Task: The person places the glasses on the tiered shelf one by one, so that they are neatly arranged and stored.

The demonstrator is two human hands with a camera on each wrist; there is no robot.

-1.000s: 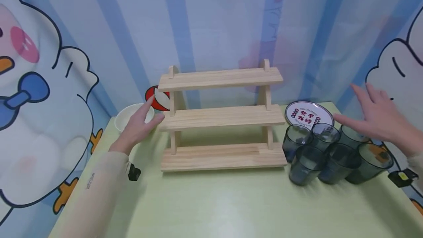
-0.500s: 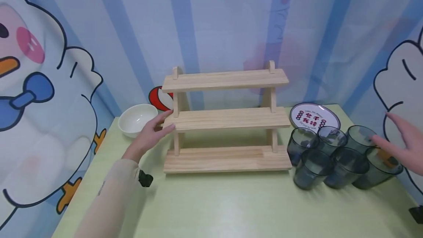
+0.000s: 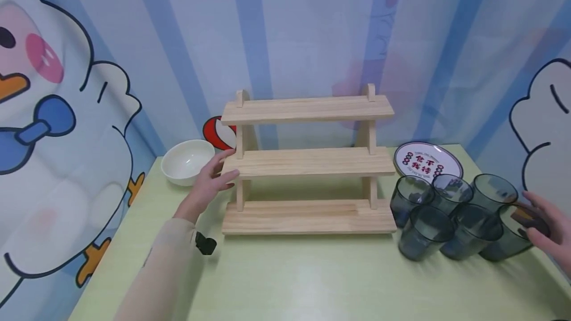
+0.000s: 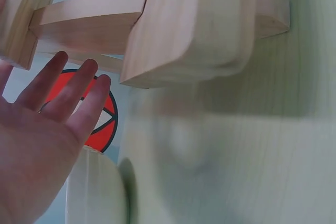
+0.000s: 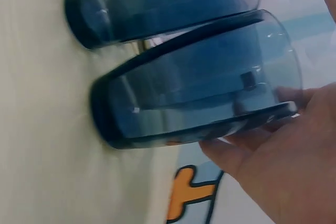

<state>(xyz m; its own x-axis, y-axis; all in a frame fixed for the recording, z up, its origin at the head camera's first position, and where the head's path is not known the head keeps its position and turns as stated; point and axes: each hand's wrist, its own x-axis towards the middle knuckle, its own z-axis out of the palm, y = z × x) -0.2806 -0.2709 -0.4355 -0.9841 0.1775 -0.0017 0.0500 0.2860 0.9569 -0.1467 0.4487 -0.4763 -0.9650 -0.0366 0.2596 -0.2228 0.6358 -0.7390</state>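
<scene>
A three-tier wooden display stand (image 3: 308, 162) stands on the pale green table. My left hand (image 3: 206, 185) is at the left end of its middle shelf, with straight, spread fingers (image 4: 71, 93) beside the board in the left wrist view. Several smoky blue drinking glasses (image 3: 430, 232) stand upright in a cluster to the right of the stand. My right hand (image 3: 555, 234) is around the outer side of the front right glass (image 5: 194, 87). Its fingers reach along the glass's side, while the thumb stands apart from it in the right wrist view.
A white bowl (image 3: 187, 161) stands at the back left, beside my left hand. Behind the glasses lies an oval plate (image 3: 428, 160) with red lettering. A blue striped cloth backdrop (image 3: 303, 28) with cartoon ducks encloses the table at the back and sides.
My right hand has come down from above the glasses to the side of the front right one. My left hand has moved right, from near the bowl to the middle shelf's end.
</scene>
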